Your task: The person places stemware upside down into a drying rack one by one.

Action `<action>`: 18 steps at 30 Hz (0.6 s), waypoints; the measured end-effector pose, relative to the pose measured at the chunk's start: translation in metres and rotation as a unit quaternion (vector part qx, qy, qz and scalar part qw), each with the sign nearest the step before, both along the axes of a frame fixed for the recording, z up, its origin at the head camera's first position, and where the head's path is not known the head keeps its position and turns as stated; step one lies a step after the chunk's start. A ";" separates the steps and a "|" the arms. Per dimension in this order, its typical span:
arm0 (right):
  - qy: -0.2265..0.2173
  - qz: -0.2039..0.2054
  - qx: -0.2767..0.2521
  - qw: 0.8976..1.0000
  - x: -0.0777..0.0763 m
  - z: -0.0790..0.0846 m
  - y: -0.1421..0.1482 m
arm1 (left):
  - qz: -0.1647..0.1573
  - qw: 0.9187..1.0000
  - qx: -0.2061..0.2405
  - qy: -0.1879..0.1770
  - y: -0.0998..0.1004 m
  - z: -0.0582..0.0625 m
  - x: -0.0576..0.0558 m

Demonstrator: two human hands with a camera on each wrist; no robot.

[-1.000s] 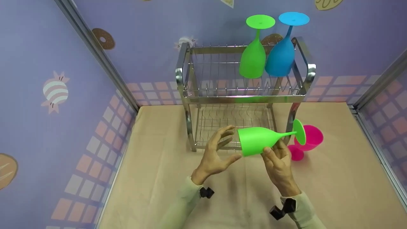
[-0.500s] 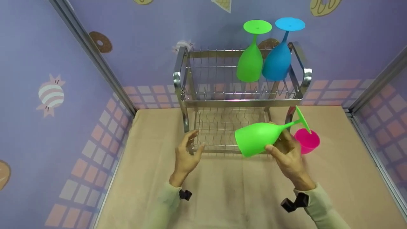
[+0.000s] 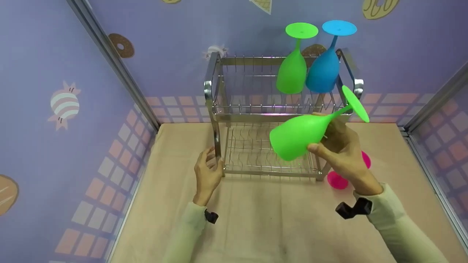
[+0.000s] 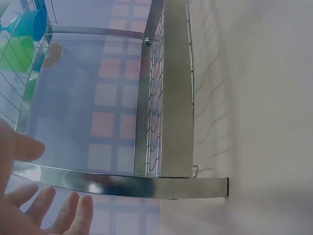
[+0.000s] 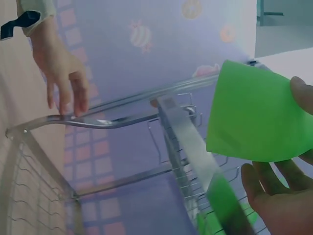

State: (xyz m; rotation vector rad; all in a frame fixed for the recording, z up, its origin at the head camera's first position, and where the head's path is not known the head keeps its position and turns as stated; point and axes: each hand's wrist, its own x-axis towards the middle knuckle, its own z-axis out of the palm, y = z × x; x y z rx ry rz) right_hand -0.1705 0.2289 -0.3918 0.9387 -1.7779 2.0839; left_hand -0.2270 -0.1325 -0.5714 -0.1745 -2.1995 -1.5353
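Observation:
My right hand (image 3: pixel 343 157) holds a light green plastic goblet (image 3: pixel 298 137) by its bowl, thumb on the near side. The goblet is tilted, its mouth to the lower left and its foot up to the right, in front of the steel dish rack (image 3: pixel 272 117). My left hand (image 3: pixel 207 177) is at the rack's front left leg (image 4: pixel 122 186), thumb on one side and fairly straight fingers on the other; firm contact is unclear. A green goblet (image 3: pixel 291 75) and a blue goblet (image 3: pixel 323 75) stand upside down on the rack's upper tier, at the right.
A pink goblet (image 3: pixel 338 180) lies on the cloth-covered table (image 3: pixel 252 219) right of the rack, partly hidden by my right hand. Patterned panels (image 3: pixel 98 109) enclose the table at the back and sides.
My left hand has left the green goblet's mouth and moved left to the rack's leg. My right hand has raised the goblet and tipped its mouth further down.

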 end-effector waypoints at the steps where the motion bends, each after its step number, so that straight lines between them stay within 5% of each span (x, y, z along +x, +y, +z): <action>1: -0.002 0.003 0.003 1.000 -0.001 0.006 -0.001 | -0.001 1.000 0.002 -0.007 0.000 -0.001 -0.001; 12: -0.060 -0.009 0.063 0.996 -0.025 0.086 -0.004 | -0.018 0.999 0.009 -0.031 -0.011 -0.013 -0.020; 18: -0.070 -0.028 0.134 0.988 -0.045 0.110 -0.008 | -0.027 0.998 0.023 -0.044 -0.016 -0.018 -0.023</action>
